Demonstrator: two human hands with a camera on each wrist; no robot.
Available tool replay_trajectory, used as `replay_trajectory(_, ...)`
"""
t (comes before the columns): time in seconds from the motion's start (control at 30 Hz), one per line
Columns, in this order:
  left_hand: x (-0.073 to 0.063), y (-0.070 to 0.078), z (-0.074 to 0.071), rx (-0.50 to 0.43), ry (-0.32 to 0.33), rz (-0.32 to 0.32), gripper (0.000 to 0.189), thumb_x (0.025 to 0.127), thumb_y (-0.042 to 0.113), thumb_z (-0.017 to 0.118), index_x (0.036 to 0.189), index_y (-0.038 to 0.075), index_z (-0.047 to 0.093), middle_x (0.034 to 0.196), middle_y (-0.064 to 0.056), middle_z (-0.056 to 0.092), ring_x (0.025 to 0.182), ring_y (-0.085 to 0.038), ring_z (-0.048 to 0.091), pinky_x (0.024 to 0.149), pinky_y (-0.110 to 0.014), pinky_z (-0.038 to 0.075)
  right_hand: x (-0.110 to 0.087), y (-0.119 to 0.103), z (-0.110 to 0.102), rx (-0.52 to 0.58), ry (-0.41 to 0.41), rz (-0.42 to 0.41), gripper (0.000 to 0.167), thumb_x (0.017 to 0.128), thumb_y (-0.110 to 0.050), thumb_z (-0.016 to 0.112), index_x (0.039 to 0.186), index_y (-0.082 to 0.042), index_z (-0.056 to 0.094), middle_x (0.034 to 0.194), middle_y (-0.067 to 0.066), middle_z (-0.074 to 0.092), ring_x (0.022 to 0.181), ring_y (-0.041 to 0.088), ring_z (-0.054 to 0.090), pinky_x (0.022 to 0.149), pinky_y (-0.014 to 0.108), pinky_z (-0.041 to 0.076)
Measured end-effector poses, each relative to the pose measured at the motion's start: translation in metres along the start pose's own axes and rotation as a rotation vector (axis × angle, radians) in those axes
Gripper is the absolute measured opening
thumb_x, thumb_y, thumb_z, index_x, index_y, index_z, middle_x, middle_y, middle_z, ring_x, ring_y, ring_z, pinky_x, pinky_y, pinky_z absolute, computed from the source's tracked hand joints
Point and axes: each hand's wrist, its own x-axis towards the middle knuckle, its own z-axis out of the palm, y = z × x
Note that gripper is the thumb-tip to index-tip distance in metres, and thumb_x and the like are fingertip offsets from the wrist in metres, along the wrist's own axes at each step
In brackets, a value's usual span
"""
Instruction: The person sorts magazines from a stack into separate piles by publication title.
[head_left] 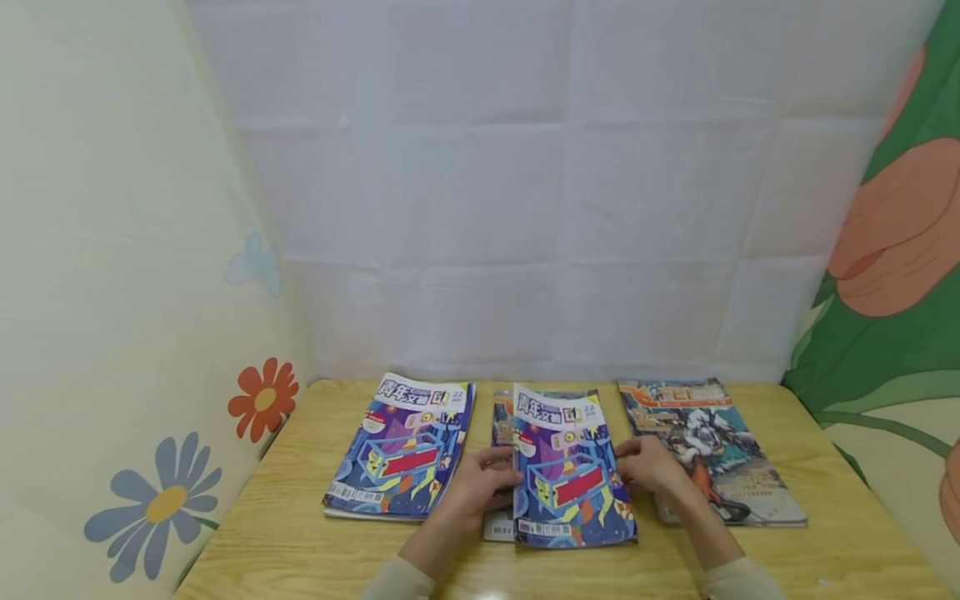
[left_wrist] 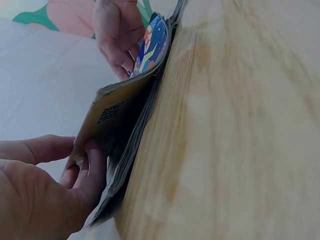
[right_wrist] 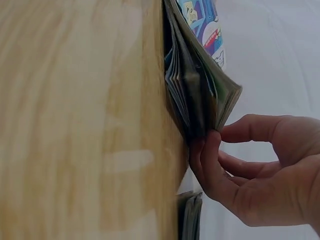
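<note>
A purple-and-blue magazine (head_left: 570,479) with a white title band is held by its two long sides at the middle of the table. My left hand (head_left: 480,485) pinches its left edge; the left wrist view shows the thumb above and the fingers below the brownish back cover (left_wrist: 97,120), which is lifted there. On the right edge, my right hand (head_left: 651,467) pinches the pages (right_wrist: 227,102) between thumb and fingers. Underneath lies another magazine (head_left: 501,407), mostly hidden, with its left side and top edge showing.
To the left lies a pile topped by a matching purple magazine (head_left: 405,454). A grey magazine with a motorcycle cover (head_left: 712,454) lies at the right, partly behind the right hand. The wooden table (head_left: 300,467) ends at a white cloth backdrop (head_left: 525,208).
</note>
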Motion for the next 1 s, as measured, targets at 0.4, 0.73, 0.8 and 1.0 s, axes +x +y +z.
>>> replay_trajectory(0.4, 0.005, 0.004, 0.002, 0.013, -0.005, -0.007, 0.066, 0.082, -0.008, 0.072, 0.144, -0.008, 0.048, 0.123, -0.020, 0.066, 0.100, -0.030, 0.069, 0.083, -0.046, 0.058, 0.000, -0.001, -0.002, -0.011, 0.038, -0.004, 0.038, 0.077, 0.009, 0.063, 0.115, 0.015, 0.062, 0.097, 0.017, 0.066, 0.071, 0.024, 0.066, 0.062, 0.038, 0.058)
replay_trajectory(0.73, 0.009, 0.011, -0.008, 0.040, -0.003, 0.050, 0.065, 0.082, -0.008, 0.071, 0.144, -0.009, 0.048, 0.122, -0.019, 0.066, 0.103, -0.029, 0.067, 0.085, -0.047, 0.057, 0.001, -0.013, -0.002, 0.044, 0.029, -0.062, 0.042, 0.075, 0.015, 0.062, 0.117, 0.016, 0.056, 0.104, 0.025, 0.062, 0.077, 0.028, 0.066, 0.066, 0.039, 0.059)
replay_trajectory(0.8, 0.010, 0.012, -0.012, 0.060, 0.006, 0.056, 0.064, 0.082, -0.008, 0.072, 0.142, -0.009, 0.049, 0.118, -0.018, 0.067, 0.101, -0.028, 0.067, 0.084, -0.046, 0.057, 0.000, -0.017, 0.000, 0.067, 0.030, -0.058, 0.042, 0.076, 0.016, 0.064, 0.117, 0.016, 0.056, 0.103, 0.024, 0.063, 0.077, 0.028, 0.067, 0.066, 0.039, 0.059)
replay_trajectory(1.0, 0.010, 0.020, -0.031, 0.123, 0.033, 0.087, 0.060, 0.084, -0.005, 0.072, 0.140, -0.011, 0.051, 0.111, -0.016, 0.069, 0.092, -0.026, 0.069, 0.078, -0.042, 0.059, 0.004, -0.030, 0.014, 0.107, 0.040, -0.073, 0.040, 0.079, 0.014, 0.066, 0.118, 0.014, 0.059, 0.101, 0.021, 0.066, 0.074, 0.025, 0.068, 0.064, 0.038, 0.059)
